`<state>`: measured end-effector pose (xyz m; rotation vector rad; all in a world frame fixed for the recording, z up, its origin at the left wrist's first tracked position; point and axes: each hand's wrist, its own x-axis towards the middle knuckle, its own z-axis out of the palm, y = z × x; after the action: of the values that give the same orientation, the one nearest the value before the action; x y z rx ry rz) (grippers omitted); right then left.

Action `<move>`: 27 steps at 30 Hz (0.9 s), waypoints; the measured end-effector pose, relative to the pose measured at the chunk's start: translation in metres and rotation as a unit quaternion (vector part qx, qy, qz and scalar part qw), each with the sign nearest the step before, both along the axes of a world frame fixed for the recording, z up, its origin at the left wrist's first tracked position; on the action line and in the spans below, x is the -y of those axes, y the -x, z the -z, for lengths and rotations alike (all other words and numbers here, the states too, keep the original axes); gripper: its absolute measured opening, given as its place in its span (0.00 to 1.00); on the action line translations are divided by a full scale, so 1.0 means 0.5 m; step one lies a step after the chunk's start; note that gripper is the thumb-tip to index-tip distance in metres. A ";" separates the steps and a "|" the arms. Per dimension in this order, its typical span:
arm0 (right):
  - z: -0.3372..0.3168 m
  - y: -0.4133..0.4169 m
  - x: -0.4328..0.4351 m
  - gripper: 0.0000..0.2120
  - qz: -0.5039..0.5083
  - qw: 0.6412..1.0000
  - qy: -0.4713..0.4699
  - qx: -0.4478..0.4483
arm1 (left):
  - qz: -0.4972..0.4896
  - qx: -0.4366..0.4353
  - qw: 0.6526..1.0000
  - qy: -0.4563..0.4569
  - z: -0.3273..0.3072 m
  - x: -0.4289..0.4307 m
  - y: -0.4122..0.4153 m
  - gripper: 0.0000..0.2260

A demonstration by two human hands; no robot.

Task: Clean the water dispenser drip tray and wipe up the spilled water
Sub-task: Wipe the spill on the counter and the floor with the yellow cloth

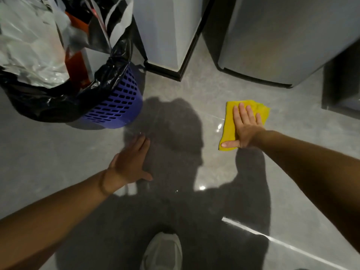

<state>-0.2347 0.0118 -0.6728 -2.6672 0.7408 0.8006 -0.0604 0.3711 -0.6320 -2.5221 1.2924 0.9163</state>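
A yellow cloth [228, 125] lies flat on the grey tiled floor [58, 162]. My right hand [245, 128] presses on it with straight, spread fingers. My left hand [130, 164] rests flat on the floor to the left, fingers straight, holding nothing. Small glints of water [220, 126] shine on the tile beside the cloth, and a few droplets [176, 191] show nearer me. A tall pale appliance base with a dark bottom trim [165, 53] stands ahead; the drip tray is out of view.
A purple perforated waste basket [120, 106] lined with a black bag and full of plastic stands at the left. A grey appliance [276, 45] stands at the back right, a dark cabinet [341, 88] at the far right. My shoe [162, 250] is at the bottom centre.
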 end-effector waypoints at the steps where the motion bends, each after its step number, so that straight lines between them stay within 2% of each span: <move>1: 0.001 -0.038 -0.018 0.73 -0.044 0.999 -0.002 -0.004 | -0.010 0.002 1.000 -0.005 -0.001 -0.004 0.001 0.62; 4: 0.006 -0.148 -0.088 0.74 -0.189 0.982 -0.005 0.000 | -0.041 0.009 0.999 -0.015 -0.001 -0.031 0.003 0.61; 6: 0.005 -0.202 -0.141 0.75 -0.290 0.957 0.005 0.014 | -0.034 0.021 0.999 -0.006 -0.003 -0.056 -0.002 0.59; 9: -0.006 -0.254 -0.200 0.76 -0.457 0.889 0.021 0.028 | -0.018 0.029 0.999 -0.002 -0.011 -0.085 -0.020 0.56; 11: -0.024 -0.279 -0.218 0.74 -0.537 0.843 -0.001 -0.004 | -0.022 0.016 1.000 -0.004 -0.020 -0.091 -0.029 0.57; 13: -0.027 -0.274 -0.220 0.72 -0.621 0.783 -0.007 -0.023 | -0.026 0.004 1.000 0.007 -0.025 -0.091 -0.033 0.59; 14: -0.019 -0.250 -0.218 0.68 -0.646 0.763 0.004 -0.024 | -0.015 0.005 1.000 0.009 -0.027 -0.089 -0.033 0.59; 15: -0.012 -0.220 -0.214 0.59 -0.665 0.747 0.010 -0.014 | 0.001 0.007 1.000 0.009 -0.027 -0.086 -0.030 0.58; 16: -0.001 -0.181 -0.206 0.47 -0.670 0.741 0.034 0.026 | 0.021 0.009 1.000 0.009 -0.025 -0.079 -0.027 0.57; 17: -0.007 -0.146 -0.199 0.40 -0.664 0.741 0.092 0.031 | 0.041 0.009 0.999 0.010 -0.024 -0.071 -0.021 0.55; 18: -0.012 -0.112 -0.189 0.41 -0.663 0.734 0.143 0.018 | 0.061 0.006 0.998 0.010 -0.022 -0.060 -0.015 0.55; 19: -0.011 -0.080 -0.183 0.49 -0.663 0.740 0.117 0.008 | 0.081 0.003 0.997 0.011 -0.021 -0.048 -0.006 0.55; 21: -0.010 -0.009 -0.170 0.67 -0.616 0.786 0.029 -0.046 | 0.113 0.003 0.993 0.022 -0.020 -0.025 0.013 0.57; 22: -0.016 0.033 -0.166 0.73 -0.581 0.812 0.035 -0.052 | 0.124 0.007 0.992 0.029 -0.019 -0.013 0.024 0.58; 24: -0.018 0.134 -0.161 0.77 -0.478 0.877 0.028 -0.040 | 0.139 0.009 0.990 0.037 -0.013 0.016 0.044 0.58; 27: -0.020 0.302 -0.198 0.74 -0.266 0.963 0.029 0.027 | 0.149 0.003 0.989 0.027 -0.003 0.068 0.071 0.59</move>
<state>-0.3856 0.1110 -0.6626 -2.9653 0.0193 0.8253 -0.0958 0.3370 -0.6307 -2.2791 1.6540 0.8159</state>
